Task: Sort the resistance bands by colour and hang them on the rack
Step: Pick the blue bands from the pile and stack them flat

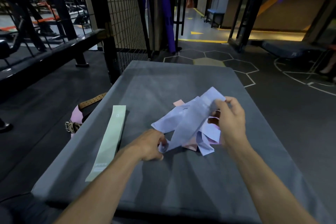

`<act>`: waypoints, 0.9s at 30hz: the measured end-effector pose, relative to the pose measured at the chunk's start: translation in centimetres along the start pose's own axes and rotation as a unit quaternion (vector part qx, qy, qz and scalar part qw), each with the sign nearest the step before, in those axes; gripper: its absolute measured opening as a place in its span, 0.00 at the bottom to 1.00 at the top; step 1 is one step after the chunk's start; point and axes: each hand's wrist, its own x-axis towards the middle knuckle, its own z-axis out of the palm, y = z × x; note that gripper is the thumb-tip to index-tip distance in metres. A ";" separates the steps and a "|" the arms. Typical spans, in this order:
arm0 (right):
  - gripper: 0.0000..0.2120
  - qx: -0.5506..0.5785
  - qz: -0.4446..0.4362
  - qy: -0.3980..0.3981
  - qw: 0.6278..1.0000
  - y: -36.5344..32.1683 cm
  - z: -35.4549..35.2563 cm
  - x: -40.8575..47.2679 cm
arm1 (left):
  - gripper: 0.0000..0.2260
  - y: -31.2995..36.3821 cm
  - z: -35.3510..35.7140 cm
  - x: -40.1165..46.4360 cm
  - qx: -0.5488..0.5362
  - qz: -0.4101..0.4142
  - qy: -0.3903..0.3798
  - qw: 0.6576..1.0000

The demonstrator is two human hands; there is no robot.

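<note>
Lilac band (pixel 189 120) is stretched between both hands above a grey padded platform (pixel 181 178). In the head view, the left hand (pixel 151 145) is closed in a pinch on the band's near, lower end, thumb and fingers bunched around the crumpled tip just above the pad. The right hand (pixel 231 120) is closed on the far, upper end, with the fingertips curled over the band's edge and the thumb underneath. The band runs flat and wide between them, sloping up from left to right.

Under it sits a loose pile of bands (pixel 207 138) in the same lilac mixed with pale pink; a pink tip (pixel 179 103) pokes out at the far side of the heap and another pink piece shows at the near side. How many bands are in the pile is hard to tell, since they overlap and the held band covers much of them. A pale green band (pixel 109 142) lies flat and straight by itself along the platform's left side, well apart from the pile (small print on its near end is too blurred to read).

On the dark floor just left of the platform lie a pink item (pixel 77 116) and a tan perforated belt (pixel 92 100), both partly hidden by the platform's edge. Black wire mesh (pixel 121 11) and metal frames stand beyond.
</note>
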 end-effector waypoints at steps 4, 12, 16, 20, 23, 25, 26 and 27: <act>0.04 0.106 0.055 -0.001 0.993 -1.1 -0.5 -1.0 | 0.10 -0.4 0.3 -0.6 0.019 0.018 0.042 0.999; 0.12 0.170 0.121 0.031 0.978 -1.5 -1.4 -1.3 | 0.03 -3.5 -3.3 -2.0 -0.294 -0.017 0.098 0.951; 0.05 0.123 0.163 0.000 0.979 -0.7 -1.6 -1.1 | 0.06 -4.9 -4.6 -3.3 -0.452 -0.039 0.151 0.878; 0.05 0.018 0.160 -0.068 0.985 -0.1 -1.2 -1.6 | 0.08 -6.4 -5.9 -2.4 -0.450 -0.091 0.277 0.844; 0.09 -0.098 0.167 -0.139 0.971 0.6 -0.6 -2.2 | 0.05 -7.5 -7.0 -1.3 -0.393 -0.094 0.333 0.852; 0.08 -0.165 0.182 -0.192 0.950 1.2 0.5 -3.3 | 0.05 -8.0 -7.8 -0.3 -0.325 -0.094 0.352 0.873; 0.08 -0.204 0.183 -0.217 0.937 1.5 1.2 -3.9 | 0.05 -8.1 -8.3 0.4 -0.285 -0.093 0.349 0.888; 0.09 -0.240 0.180 -0.242 0.923 1.9 1.8 -4.5 | 0.05 -8.0 -8.7 1.1 -0.248 -0.088 0.337 0.904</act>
